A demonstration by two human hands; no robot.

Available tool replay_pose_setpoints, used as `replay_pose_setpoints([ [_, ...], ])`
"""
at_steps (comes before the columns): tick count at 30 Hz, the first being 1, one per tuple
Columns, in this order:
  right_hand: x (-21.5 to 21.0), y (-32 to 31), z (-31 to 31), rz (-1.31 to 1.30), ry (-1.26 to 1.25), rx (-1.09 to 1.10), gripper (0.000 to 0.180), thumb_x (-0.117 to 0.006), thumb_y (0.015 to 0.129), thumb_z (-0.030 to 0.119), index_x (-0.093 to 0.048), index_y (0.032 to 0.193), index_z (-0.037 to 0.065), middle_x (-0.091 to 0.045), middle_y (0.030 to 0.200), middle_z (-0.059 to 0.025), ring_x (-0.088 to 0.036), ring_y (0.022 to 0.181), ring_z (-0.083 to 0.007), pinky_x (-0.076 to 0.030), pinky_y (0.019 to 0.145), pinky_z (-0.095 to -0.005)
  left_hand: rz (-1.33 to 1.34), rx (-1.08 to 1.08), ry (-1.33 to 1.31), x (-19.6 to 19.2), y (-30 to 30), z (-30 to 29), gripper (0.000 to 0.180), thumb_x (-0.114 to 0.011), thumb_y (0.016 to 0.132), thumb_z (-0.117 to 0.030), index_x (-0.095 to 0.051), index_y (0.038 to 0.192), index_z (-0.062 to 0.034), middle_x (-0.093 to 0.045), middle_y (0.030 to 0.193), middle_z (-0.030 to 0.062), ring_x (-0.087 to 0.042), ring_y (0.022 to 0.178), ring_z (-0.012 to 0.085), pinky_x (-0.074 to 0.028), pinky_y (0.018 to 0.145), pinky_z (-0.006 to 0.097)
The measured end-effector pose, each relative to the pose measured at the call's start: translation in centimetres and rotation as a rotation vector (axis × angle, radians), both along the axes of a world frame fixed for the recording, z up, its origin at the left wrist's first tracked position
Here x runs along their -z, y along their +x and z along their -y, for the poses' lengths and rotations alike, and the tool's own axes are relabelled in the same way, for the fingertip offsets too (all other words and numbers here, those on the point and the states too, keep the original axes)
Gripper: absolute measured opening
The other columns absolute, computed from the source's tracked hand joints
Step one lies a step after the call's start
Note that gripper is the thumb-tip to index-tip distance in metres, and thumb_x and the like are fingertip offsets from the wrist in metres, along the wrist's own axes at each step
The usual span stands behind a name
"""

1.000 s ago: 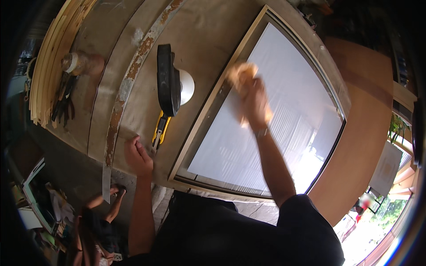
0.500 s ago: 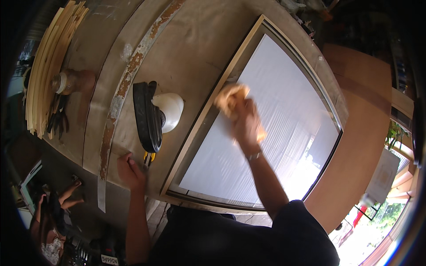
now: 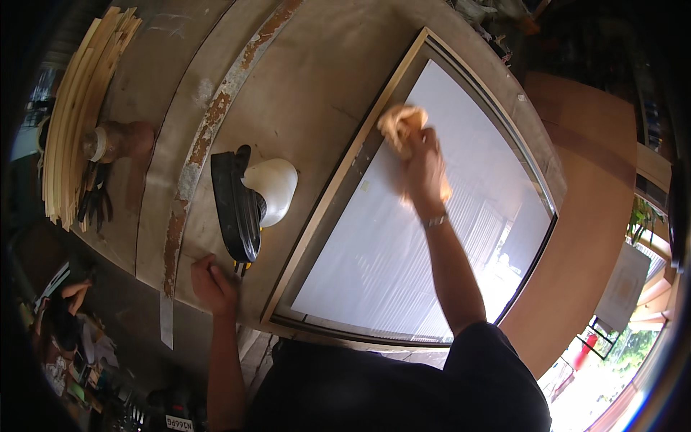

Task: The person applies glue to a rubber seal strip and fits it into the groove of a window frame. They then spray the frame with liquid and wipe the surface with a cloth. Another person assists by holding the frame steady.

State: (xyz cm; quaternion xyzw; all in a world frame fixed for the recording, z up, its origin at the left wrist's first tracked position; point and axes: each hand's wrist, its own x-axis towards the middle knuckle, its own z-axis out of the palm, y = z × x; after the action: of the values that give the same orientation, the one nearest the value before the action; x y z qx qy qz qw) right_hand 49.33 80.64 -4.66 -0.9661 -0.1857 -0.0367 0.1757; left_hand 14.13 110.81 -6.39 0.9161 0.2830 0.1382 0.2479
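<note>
Where R grip (image 3: 426,174) sits, cloth (image 3: 400,124) btwn it & pane (image 3: 374,252).

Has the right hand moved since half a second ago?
Yes, the right hand has moved up along the frame, toward its top corner in view.

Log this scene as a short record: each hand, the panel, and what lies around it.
Right hand: gripping a tan cloth over the panel
Left hand: curled, near the metal strip; no held thing visible
Panel: pale, glossy, framed, on the table
Left of panel: black-and-white object
Far left: wooden strips, jar-like container
</note>
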Motion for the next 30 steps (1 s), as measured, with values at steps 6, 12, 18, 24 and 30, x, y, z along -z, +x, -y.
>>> replay_pose_setpoints([
  [6, -1.5, 11.4, 0.5, 0.011, 0.006, 0.205, 0.031, -0.058, 0.082, -0.001, -0.064, 0.111, 0.007, -0.057, 0.110, -0.0169, -0.059, 0.106, -0.0365, -0.052, 0.086, -0.0489, 0.062, 0.040, -0.029, -0.4, 0.9, 0.0, 0.022, -0.046, 0.099, -0.013, -0.060, 0.107, 0.0028, -0.060, 0.095, 0.0192, -0.059, 0.085, 0.0372, -0.045, 0.075, 0.045],
  [12, 0.5, 5.6, 0.5, 0.024, -0.039, 0.088, 0.043, -0.062, 0.077, -0.003, -0.067, 0.116, 0.016, -0.059, 0.108, -0.0129, -0.062, 0.105, -0.0336, -0.055, 0.086, -0.0459, -0.005, 0.013, 0.013, 0.1, 0.1, 0.0, 0.023, -0.046, 0.100, -0.013, -0.060, 0.108, 0.0033, -0.060, 0.096, 0.0191, -0.059, 0.086, 0.0373, -0.045, 0.076, 0.044],
  [18, -0.7, 10.4, 0.5, 0.051, -0.005, 0.179, 0.027, -0.057, 0.082, -0.001, -0.062, 0.107, 0.007, -0.060, 0.108, -0.0180, -0.060, 0.106, -0.0369, -0.051, 0.085, -0.0491, 0.042, 0.045, 0.002, -0.4, 0.6, -0.1, 0.022, -0.046, 0.099, -0.013, -0.060, 0.108, 0.0018, -0.060, 0.096, 0.0186, -0.059, 0.087, 0.0371, -0.046, 0.077, 0.043],
  [24, -0.9, 9.7, -0.4, -0.085, -0.033, 0.254, 0.030, -0.057, 0.082, 0.000, -0.064, 0.109, 0.010, -0.060, 0.112, -0.0162, -0.060, 0.108, -0.0368, -0.052, 0.088, -0.0477, 0.027, 0.015, -0.008, -0.5, 0.5, 0.2, 0.022, -0.046, 0.099, -0.013, -0.060, 0.108, 0.0016, -0.060, 0.097, 0.0185, -0.060, 0.087, 0.0370, -0.046, 0.077, 0.043],
  [30, -0.4, 8.7, 0.7, 0.005, -0.061, 0.222, 0.033, -0.057, 0.081, -0.002, -0.062, 0.112, 0.011, -0.057, 0.113, -0.0167, -0.061, 0.105, -0.0375, -0.053, 0.086, -0.0496, 0.049, 0.047, -0.005, -0.2, 0.5, -0.2, 0.022, -0.047, 0.099, -0.013, -0.060, 0.108, 0.0014, -0.060, 0.097, 0.0188, -0.060, 0.088, 0.0372, -0.046, 0.077, 0.044],
])
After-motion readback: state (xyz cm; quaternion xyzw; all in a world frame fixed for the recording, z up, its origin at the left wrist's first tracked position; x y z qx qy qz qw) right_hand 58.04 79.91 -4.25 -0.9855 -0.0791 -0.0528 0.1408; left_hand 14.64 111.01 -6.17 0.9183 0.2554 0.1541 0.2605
